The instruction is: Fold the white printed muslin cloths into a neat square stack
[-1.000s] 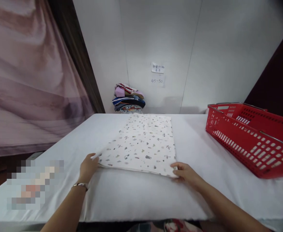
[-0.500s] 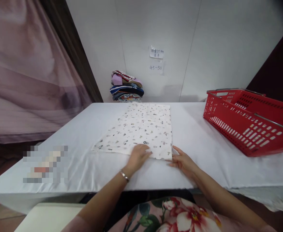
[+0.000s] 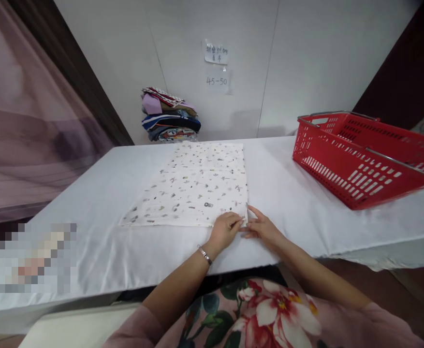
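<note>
Printed cloth (image 3: 193, 188), flat on bench (image 3: 92, 198). Left hand (image 3: 225, 231) pinching near-right corner; right hand (image 3: 266, 231) at same corner, grip unclear.

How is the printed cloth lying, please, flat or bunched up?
Mostly flat: the printed cloth lies smoothly on the table; whether doubled, I cannot tell.

Left hand (image 3: 226, 230) in a pinch, close beside the loosely spread right hand (image 3: 264, 228) (forearms (image 3: 182, 278) both bare)
</note>
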Action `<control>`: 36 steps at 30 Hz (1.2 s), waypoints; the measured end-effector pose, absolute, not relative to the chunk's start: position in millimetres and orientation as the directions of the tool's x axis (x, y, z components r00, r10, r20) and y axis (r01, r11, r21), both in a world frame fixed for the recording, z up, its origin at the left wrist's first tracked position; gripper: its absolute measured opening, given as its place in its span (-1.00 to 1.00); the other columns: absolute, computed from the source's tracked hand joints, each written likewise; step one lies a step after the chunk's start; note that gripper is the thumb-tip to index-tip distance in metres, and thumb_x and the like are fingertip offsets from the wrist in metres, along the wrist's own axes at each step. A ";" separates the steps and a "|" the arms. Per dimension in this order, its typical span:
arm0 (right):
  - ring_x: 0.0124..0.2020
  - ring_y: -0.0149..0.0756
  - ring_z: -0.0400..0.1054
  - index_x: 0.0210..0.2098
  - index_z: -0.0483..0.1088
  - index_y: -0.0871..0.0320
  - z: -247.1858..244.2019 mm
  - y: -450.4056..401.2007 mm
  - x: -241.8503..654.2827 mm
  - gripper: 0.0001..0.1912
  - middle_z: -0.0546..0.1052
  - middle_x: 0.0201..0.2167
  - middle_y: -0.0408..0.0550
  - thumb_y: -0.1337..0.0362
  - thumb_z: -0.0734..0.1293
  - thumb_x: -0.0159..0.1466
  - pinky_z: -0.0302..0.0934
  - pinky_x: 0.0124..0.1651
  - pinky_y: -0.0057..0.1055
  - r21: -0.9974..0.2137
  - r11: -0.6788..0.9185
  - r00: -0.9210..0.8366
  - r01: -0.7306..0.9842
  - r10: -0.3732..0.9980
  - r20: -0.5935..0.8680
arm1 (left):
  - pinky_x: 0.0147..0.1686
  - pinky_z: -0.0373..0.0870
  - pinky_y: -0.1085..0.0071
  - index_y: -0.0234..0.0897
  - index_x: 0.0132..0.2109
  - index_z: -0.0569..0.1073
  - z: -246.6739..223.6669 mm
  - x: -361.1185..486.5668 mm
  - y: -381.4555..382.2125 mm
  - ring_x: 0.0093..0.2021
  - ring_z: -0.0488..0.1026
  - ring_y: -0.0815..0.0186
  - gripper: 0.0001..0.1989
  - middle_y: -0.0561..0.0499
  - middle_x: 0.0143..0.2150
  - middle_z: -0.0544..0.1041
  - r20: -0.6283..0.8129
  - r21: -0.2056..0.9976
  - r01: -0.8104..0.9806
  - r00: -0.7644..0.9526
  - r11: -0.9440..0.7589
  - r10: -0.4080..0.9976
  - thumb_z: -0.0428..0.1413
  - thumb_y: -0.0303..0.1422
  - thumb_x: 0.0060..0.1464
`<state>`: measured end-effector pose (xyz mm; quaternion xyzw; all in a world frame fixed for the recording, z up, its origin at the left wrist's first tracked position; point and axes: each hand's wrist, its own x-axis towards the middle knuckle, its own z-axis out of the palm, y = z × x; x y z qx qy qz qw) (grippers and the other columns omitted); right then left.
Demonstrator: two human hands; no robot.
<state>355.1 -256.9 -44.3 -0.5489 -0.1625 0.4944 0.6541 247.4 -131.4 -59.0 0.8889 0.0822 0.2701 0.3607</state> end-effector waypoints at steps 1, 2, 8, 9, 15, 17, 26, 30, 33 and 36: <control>-0.31 -0.25 0.48 0.28 -0.13 0.10 -44.3 -257.0 355.3 -0.11 0.49 -0.41 -0.15 0.45 0.34 0.04 0.39 -0.38 -0.40 -0.878 -0.094 0.460 -0.469 0.823 -0.334 | -0.24 0.32 0.40 -0.24 -0.32 0.47 -58.2 247.1 -131.8 -0.30 0.39 0.36 -0.84 0.03 -0.36 0.48 0.422 0.681 -0.045 0.839 -0.731 0.342 0.00 -0.40 0.13; -0.30 -0.24 0.48 0.27 -0.12 0.10 -44.3 -257.4 355.5 -0.11 0.50 -0.40 -0.14 0.45 0.34 0.04 0.39 -0.38 -0.40 -0.877 -0.094 0.458 -0.471 0.824 -0.334 | -0.25 0.32 0.40 -0.24 -0.32 0.47 -57.4 246.8 -132.2 -0.30 0.39 0.36 -0.84 0.03 -0.35 0.48 0.424 0.678 -0.042 0.839 -0.734 0.343 -0.01 -0.40 0.13; -0.23 -0.24 0.46 0.27 -0.13 0.07 -46.6 -262.5 357.2 -0.09 0.52 -0.25 -0.07 0.48 0.34 0.01 0.38 -0.30 -0.39 -0.857 -0.056 0.400 -0.513 0.867 -0.296 | -0.20 0.34 0.37 -0.24 -0.26 0.45 -54.9 243.2 -134.8 -0.23 0.39 0.34 -0.85 -0.01 -0.28 0.48 0.463 0.623 -0.058 0.831 -0.780 0.308 -0.02 -0.41 0.13; -0.22 -0.24 0.46 0.27 -0.13 0.07 -47.4 -262.9 357.5 -0.09 0.52 -0.24 -0.07 0.48 0.34 0.02 0.38 -0.30 -0.39 -0.856 -0.053 0.396 -0.515 0.871 -0.292 | -0.19 0.34 0.36 -0.23 -0.24 0.45 -55.0 242.5 -135.3 -0.22 0.39 0.33 -0.86 -0.02 -0.26 0.49 0.468 0.606 -0.058 0.832 -0.794 0.297 -0.01 -0.42 0.12; -0.29 -0.31 0.45 0.27 -0.08 0.05 -52.2 -262.5 357.2 -0.14 0.52 -0.25 -0.09 0.40 0.36 0.05 0.38 -0.32 -0.41 -0.879 -0.054 0.419 -0.474 0.864 -0.280 | -0.15 0.34 0.31 -0.21 -0.16 0.44 -56.5 240.0 -136.5 -0.17 0.39 0.29 -0.83 -0.04 -0.18 0.48 0.459 0.523 -0.035 0.853 -0.851 0.247 0.04 -0.39 0.08; -0.32 -0.33 0.44 0.26 -0.07 0.07 -52.4 -262.4 356.7 -0.14 0.52 -0.28 -0.10 0.38 0.37 0.05 0.37 -0.32 -0.41 -0.886 -0.054 0.423 -0.461 0.864 -0.273 | -0.15 0.34 0.30 -0.21 -0.15 0.43 -57.0 240.1 -136.7 -0.17 0.39 0.28 -0.83 -0.04 -0.18 0.48 0.448 0.518 -0.027 0.860 -0.855 0.244 0.05 -0.36 0.08; -0.28 -0.29 0.43 0.26 -0.04 0.06 -54.3 -261.6 355.3 -0.14 0.52 -0.33 -0.12 0.33 0.39 0.04 0.37 -0.31 -0.37 -0.900 -0.051 0.446 -0.433 0.856 -0.263 | -0.20 0.34 0.36 -0.22 -0.23 0.45 -57.7 242.4 -135.4 -0.23 0.39 0.33 -0.88 0.00 -0.28 0.49 0.428 0.562 -0.011 0.860 -0.827 0.279 0.03 -0.36 0.12; -0.27 -0.27 0.44 0.26 -0.05 0.06 -55.2 -261.8 355.4 -0.15 0.53 -0.28 -0.08 0.33 0.38 0.05 0.37 -0.33 -0.39 -0.900 -0.049 0.442 -0.433 0.859 -0.259 | -0.20 0.34 0.38 -0.22 -0.24 0.46 -59.5 242.9 -133.9 -0.23 0.40 0.34 -0.86 0.00 -0.27 0.49 0.448 0.583 -0.032 0.846 -0.812 0.288 0.01 -0.38 0.14; -0.26 -0.27 0.45 0.26 -0.05 0.07 -54.2 -262.3 355.4 -0.15 0.52 -0.26 -0.06 0.35 0.37 0.06 0.37 -0.33 -0.40 -0.896 -0.053 0.442 -0.441 0.856 -0.268 | -0.19 0.34 0.37 -0.22 -0.24 0.47 -59.5 242.8 -133.6 -0.23 0.40 0.34 -0.84 0.00 -0.28 0.49 0.444 0.586 -0.034 0.850 -0.809 0.285 -0.01 -0.38 0.15; -0.24 -0.26 0.45 0.26 -0.05 0.09 -52.6 -262.7 354.9 -0.17 0.52 -0.24 -0.05 0.35 0.37 0.06 0.37 -0.33 -0.41 -0.899 -0.046 0.446 -0.436 0.856 -0.261 | -0.20 0.35 0.37 -0.22 -0.24 0.46 -57.7 242.6 -134.3 -0.23 0.40 0.34 -0.83 -0.01 -0.29 0.49 0.437 0.590 -0.030 0.852 -0.807 0.288 -0.03 -0.37 0.16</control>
